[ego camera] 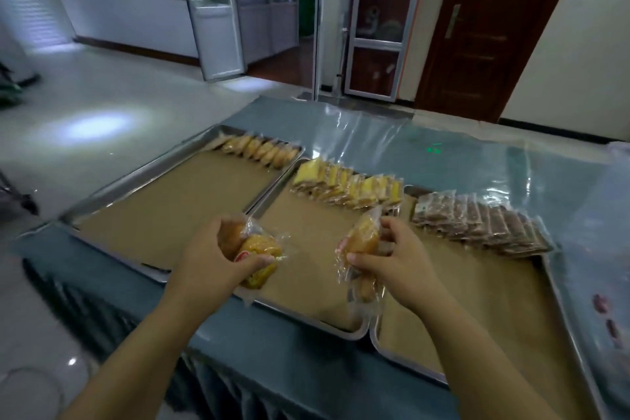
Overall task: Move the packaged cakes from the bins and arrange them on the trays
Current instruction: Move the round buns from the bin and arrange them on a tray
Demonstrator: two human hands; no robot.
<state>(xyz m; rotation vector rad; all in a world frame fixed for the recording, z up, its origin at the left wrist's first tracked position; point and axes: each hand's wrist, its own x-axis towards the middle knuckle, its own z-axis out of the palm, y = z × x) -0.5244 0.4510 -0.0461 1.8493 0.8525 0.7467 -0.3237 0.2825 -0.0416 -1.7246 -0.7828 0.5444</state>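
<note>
Three steel trays lined with brown paper lie side by side on the table. The left tray carries a row of round golden packaged cakes at its far edge. A row of yellow packaged cakes lines the middle tray, and brown packaged cakes line the right tray. My left hand grips golden cakes in clear wrappers above the seam between the left and middle trays. My right hand holds more wrapped golden cakes over the middle tray.
A blue-grey cloth with a clear plastic sheet covers the table. The table's front edge is close to me. Beyond it is a tiled floor, glass doors and a dark wooden door. No bins are in view.
</note>
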